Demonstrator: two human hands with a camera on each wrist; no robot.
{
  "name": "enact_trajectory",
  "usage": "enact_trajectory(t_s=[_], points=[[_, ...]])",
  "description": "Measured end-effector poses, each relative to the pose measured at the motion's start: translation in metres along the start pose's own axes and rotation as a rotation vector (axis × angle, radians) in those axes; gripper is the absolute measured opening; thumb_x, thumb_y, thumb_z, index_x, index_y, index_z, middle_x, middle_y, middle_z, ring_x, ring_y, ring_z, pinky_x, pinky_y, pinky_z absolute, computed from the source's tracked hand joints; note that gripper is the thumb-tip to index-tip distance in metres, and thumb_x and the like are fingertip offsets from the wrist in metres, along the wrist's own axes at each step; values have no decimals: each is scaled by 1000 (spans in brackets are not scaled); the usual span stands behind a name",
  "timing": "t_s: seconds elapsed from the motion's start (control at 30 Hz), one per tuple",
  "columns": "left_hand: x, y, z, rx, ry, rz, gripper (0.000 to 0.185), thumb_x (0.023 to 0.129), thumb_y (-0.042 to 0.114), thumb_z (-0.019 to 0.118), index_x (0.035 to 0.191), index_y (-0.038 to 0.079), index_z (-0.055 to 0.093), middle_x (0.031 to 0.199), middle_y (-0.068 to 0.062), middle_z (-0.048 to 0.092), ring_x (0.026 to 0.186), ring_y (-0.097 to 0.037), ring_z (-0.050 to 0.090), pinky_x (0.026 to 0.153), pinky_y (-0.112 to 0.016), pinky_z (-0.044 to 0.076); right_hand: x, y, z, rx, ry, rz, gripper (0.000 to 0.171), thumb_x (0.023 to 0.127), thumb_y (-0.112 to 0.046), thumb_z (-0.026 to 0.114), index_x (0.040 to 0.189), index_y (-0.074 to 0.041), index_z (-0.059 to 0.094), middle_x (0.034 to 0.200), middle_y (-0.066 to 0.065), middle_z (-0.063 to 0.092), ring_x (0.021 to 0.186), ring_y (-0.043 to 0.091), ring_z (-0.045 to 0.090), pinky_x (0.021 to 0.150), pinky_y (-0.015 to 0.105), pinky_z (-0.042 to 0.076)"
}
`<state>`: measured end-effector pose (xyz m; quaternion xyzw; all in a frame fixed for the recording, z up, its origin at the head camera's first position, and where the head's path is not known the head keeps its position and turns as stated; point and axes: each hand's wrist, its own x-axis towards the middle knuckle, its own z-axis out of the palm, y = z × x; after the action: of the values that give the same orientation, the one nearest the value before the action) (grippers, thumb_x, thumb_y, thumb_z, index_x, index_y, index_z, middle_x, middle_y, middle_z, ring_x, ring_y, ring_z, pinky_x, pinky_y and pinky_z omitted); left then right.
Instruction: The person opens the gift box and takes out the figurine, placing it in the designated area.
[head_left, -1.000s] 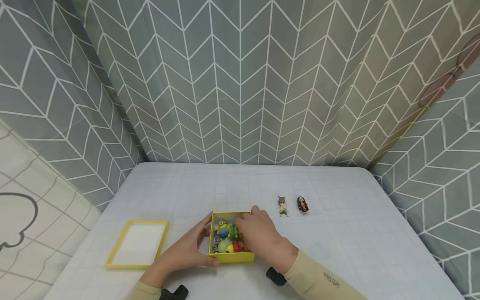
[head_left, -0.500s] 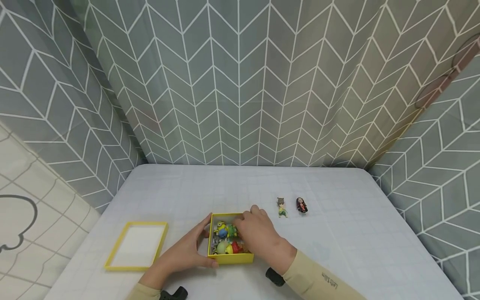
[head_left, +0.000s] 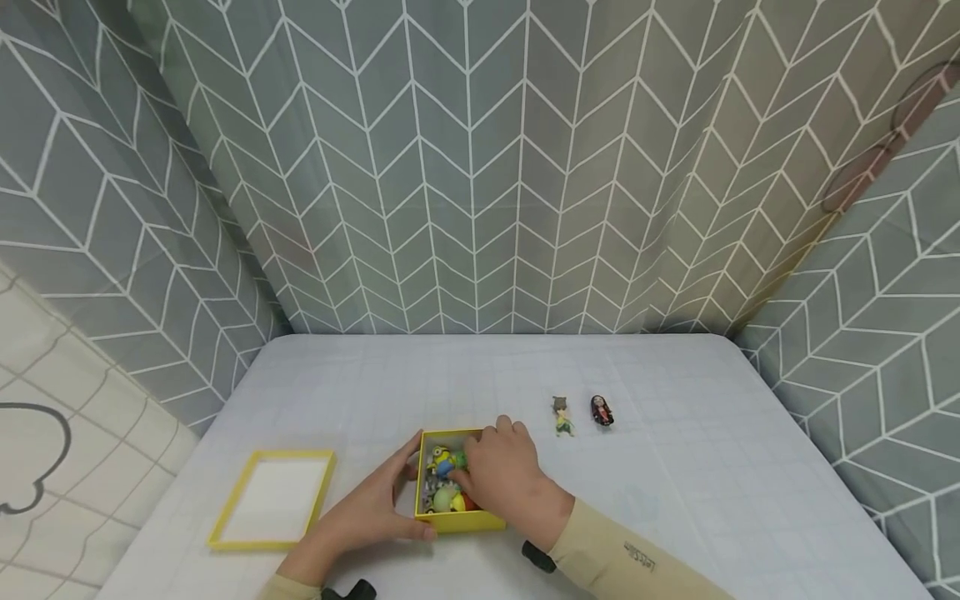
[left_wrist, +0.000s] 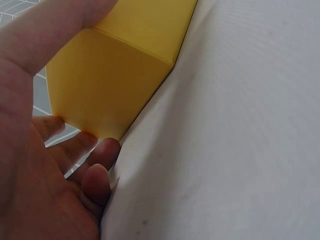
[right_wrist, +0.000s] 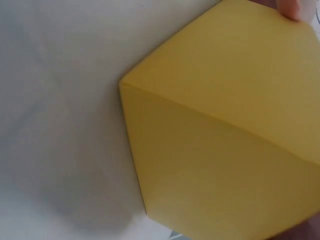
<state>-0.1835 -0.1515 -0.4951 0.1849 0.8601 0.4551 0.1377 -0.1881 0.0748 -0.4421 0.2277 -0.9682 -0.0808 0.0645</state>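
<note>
While the left hand point(head_left: 360, 521) cups the left wall of the yellow box point(head_left: 459, 522), thumb along the front corner and fingers curved round the far corner, the right hand point(head_left: 502, 479) lies over the box's open top with its fingers curled down among the small toys point(head_left: 442, 483) inside. Whether those fingers have closed on any one toy cannot be told, since the back of the hand hides them. The box is a small, shallow, bright yellow cardboard tray with plain matt walls and crisp folded corners; the wrist views show nothing but smooth yellow card, with no print. It sits near the front edge of the table point(head_left: 675, 467), a little left of the middle. Inside, packed close, are a yellow figure in blue overalls, a pale green round piece, something red and something green. The box lid point(head_left: 272, 500), yellow-rimmed with a white inside, lies open side up nearer the front left corner, well apart from the box. Right of the box and farther back, two small figurines stand just beside each other: a brown-haired one point(head_left: 562, 415) and a dark red one point(head_left: 600, 411). A pale cloth with a faint grid covers the table.
</note>
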Motion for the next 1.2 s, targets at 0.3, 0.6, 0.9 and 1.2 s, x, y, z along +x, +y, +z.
enact_trajectory(t_s=[0.3,0.6,0.9,1.2], points=[[-1,0,-1,13,2,12,130,61,48,92,160,25,12,155,5,29,120,-15,47,103,-41,41,5,-1,2,31,7,37,51,87,-63,63,97,-15,74,70,2,54,71,22,39,62,35,30],[0,-2,0,22,7,7,131,60,50,92,160,24,12,153,6,31,119,-15,47,101,-39,42,3,8,-4,183,-8,37,42,85,-59,67,92,-18,75,71,-2,56,70,20,39,62,35,30],[0,-2,0,24,11,0,132,59,52,92,160,25,12,155,6,29,121,-15,46,104,-45,40,-1,17,-10,471,32,-68,39,81,-39,77,114,-19,73,102,-6,65,83,12,49,75,32,42],[0,-2,-1,11,-1,-10,133,59,53,92,161,24,10,157,8,25,124,-14,45,107,-50,34,2,18,-9,606,-2,-208,58,86,-27,74,141,-21,55,126,-5,59,94,1,57,80,26,52]])
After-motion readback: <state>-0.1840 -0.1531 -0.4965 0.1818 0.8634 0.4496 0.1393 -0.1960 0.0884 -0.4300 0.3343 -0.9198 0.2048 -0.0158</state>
